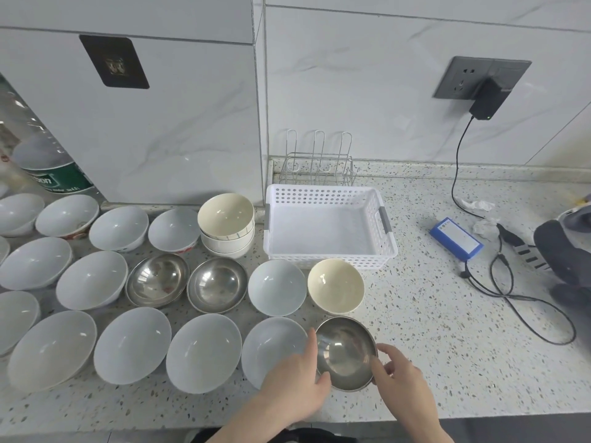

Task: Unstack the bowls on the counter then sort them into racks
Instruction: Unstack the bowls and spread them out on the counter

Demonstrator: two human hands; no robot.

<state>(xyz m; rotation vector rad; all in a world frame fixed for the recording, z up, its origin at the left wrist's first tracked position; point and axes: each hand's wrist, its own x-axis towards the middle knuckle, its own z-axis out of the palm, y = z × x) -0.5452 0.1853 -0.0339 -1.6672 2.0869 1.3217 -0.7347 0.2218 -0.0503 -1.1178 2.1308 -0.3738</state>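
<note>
A steel bowl (pixel 345 353) sits near the counter's front edge, tilted slightly. My left hand (pixel 297 378) grips its left rim and my right hand (pixel 399 378) touches its right rim. Several white bowls, one of them the white bowl (pixel 275 292) beside it, are spread singly across the counter's left half. Two more steel bowls (pixel 156 279) (pixel 217 284) lie in the middle row. A cream bowl (pixel 335 286) stands in front of the white basket (pixel 387 251). A short stack of cream bowls (pixel 227 225) stands left of the basket. A wire rack (pixel 316 167) stands behind it.
A blue box (pixel 455 239) with cables, a wall charger (pixel 486 100) and crumpled paper lie to the right. Dark cloth (pixel 563 251) is at the right edge. A large water bottle (pixel 41 161) stands at the far left.
</note>
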